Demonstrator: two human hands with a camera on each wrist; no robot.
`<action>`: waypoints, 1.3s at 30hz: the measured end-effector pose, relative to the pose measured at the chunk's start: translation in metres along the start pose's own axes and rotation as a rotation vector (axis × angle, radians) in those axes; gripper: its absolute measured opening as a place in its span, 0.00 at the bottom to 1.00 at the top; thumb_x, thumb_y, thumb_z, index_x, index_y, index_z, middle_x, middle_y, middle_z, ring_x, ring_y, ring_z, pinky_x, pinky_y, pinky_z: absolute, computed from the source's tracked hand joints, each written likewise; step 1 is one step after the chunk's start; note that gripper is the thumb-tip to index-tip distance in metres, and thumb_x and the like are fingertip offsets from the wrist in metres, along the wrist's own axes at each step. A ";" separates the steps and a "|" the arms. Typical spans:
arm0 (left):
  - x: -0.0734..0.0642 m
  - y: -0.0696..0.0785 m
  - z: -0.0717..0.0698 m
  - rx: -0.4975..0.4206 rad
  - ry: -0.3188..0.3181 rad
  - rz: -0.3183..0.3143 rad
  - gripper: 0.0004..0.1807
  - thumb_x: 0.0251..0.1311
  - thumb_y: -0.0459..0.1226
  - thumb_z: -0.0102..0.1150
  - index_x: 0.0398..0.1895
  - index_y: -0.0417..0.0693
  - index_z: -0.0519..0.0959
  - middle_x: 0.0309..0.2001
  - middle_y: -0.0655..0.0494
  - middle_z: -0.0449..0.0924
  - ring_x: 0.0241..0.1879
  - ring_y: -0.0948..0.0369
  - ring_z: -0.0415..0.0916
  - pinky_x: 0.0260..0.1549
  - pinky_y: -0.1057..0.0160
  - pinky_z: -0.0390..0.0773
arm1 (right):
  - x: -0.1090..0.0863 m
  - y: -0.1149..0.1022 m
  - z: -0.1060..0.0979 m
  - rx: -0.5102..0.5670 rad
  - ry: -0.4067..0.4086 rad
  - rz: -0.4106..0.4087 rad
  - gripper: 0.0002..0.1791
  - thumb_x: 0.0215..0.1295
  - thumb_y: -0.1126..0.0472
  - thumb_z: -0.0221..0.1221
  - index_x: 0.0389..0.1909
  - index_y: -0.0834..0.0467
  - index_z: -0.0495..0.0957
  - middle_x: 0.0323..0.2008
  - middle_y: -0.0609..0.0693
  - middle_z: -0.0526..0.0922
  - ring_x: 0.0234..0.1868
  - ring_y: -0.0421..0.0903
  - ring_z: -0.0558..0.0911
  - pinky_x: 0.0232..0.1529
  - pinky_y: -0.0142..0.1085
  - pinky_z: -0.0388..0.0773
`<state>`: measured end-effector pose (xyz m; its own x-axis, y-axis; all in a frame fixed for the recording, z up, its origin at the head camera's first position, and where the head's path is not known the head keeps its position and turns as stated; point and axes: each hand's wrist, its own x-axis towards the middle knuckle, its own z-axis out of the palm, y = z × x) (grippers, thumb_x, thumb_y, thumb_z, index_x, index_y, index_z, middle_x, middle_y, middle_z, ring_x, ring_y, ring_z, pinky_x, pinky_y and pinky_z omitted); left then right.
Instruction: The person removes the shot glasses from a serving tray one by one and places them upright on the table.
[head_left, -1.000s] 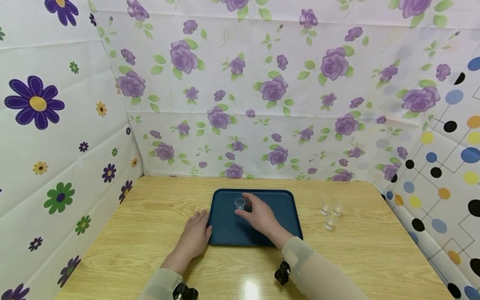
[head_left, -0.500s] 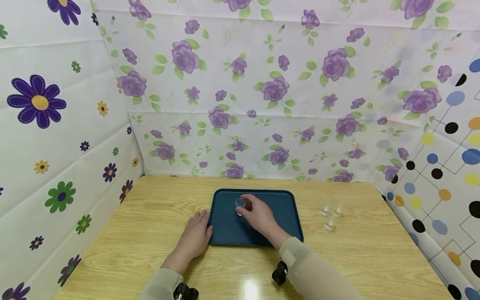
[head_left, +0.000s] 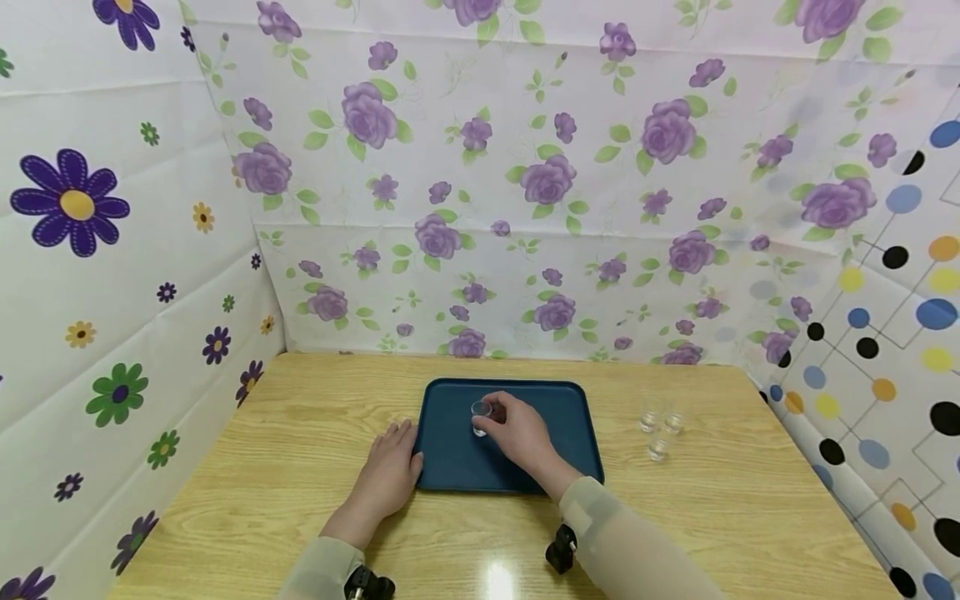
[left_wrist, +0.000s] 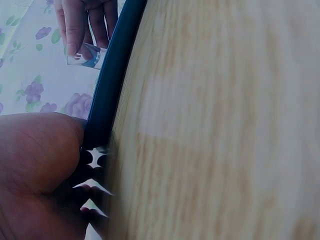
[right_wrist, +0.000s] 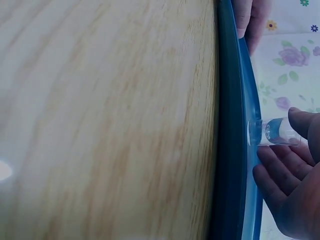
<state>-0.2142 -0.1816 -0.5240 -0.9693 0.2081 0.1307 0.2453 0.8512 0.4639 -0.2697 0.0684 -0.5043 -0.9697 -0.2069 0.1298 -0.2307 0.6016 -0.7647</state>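
Observation:
A small clear shot glass stands upright over the left-centre of a dark blue tray. My right hand pinches it between thumb and fingers from the right. In the right wrist view the base of the shot glass is down at the tray's level, behind its rim. My left hand lies flat on the table by the tray's left edge, fingers extended, its thumb against the rim. From the left wrist, the right hand shows beyond the tray's edge.
Three more clear shot glasses stand grouped on the wooden table, right of the tray. Flower-patterned cloth hangs behind the table and on the left; dotted cloth hangs on the right.
My right hand has lowered the shot glass slightly toward the tray, still pinching it. The left hand, the tray and the other glasses stay put.

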 end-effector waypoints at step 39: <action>-0.001 0.001 -0.005 0.009 -0.030 -0.002 0.28 0.84 0.32 0.56 0.80 0.25 0.67 0.80 0.26 0.63 0.82 0.30 0.55 0.80 0.29 0.55 | -0.059 0.006 -0.084 -0.002 0.059 0.044 0.17 0.73 0.48 0.75 0.57 0.48 0.87 0.47 0.41 0.89 0.48 0.42 0.89 0.53 0.47 0.90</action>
<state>-0.2126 -0.1831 -0.5187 -0.9698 0.2208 0.1031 0.2434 0.8557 0.4566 -0.2205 0.1491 -0.4629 -0.9819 -0.1345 0.1335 -0.1882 0.6105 -0.7693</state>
